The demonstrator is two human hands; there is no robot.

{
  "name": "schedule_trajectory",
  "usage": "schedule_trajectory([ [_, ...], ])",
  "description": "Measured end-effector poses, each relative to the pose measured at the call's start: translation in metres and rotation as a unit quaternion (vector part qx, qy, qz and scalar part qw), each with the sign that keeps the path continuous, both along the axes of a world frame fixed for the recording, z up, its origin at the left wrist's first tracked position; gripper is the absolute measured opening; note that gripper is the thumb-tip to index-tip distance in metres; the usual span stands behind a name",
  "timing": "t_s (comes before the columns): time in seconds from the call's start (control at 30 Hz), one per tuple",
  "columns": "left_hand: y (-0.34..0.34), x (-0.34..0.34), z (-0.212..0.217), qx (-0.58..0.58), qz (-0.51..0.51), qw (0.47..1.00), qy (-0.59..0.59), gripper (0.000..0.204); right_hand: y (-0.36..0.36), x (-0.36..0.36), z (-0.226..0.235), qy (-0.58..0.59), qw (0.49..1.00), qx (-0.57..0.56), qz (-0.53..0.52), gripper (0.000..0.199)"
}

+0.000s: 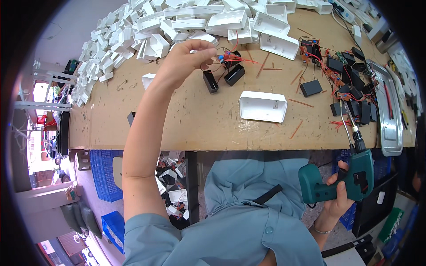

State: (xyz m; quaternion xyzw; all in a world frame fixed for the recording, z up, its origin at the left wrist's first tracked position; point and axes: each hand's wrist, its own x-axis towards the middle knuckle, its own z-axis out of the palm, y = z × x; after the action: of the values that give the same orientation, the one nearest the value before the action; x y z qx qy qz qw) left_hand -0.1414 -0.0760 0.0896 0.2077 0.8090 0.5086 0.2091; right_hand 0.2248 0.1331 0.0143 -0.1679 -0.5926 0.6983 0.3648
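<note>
My left hand (191, 57) reaches out over the table, its fingers pinched at the edge of a small circuit board (229, 57) with red and black wires. Two black open plastic boxes (234, 75) hang or lie below that board; I cannot tell which. In my right hand (339, 195), low on the right in front of the table edge, is a green power screwdriver (350, 177), gripped by its handle with the long bit pointing up. Between the hands, a white plastic housing (263, 107) lies open side up on the table.
White housings (213, 22) are heaped along the back and left of the table. Black boxes with wired boards (350, 75) pile up at the right, beside a metal tray (390, 106). Thin brown strips (301, 103) lie scattered. Blue crates (105, 175) stand below.
</note>
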Motion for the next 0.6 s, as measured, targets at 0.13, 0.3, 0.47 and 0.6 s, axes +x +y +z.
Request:
schedule_trajectory([
  [0.13,-0.008,-0.015,0.005,0.261,-0.008,0.944,-0.204,0.022,0.000,0.000,0.001,-0.005,1.000,0.008,0.003,0.054],
  [0.3,0.006,-0.002,0.011,0.143,0.079,0.983,-0.081,0.024,-0.001,0.001,0.002,-0.004,1.000,0.006,-0.002,0.054],
  [0.47,0.010,0.002,0.021,0.132,0.076,0.988,0.032,0.026,0.000,0.000,0.003,-0.004,1.000,-0.008,-0.005,0.053],
  [0.6,0.010,-0.006,0.023,0.192,0.019,0.980,0.049,0.028,0.001,-0.001,0.001,0.006,1.000,-0.003,0.003,0.053],
])
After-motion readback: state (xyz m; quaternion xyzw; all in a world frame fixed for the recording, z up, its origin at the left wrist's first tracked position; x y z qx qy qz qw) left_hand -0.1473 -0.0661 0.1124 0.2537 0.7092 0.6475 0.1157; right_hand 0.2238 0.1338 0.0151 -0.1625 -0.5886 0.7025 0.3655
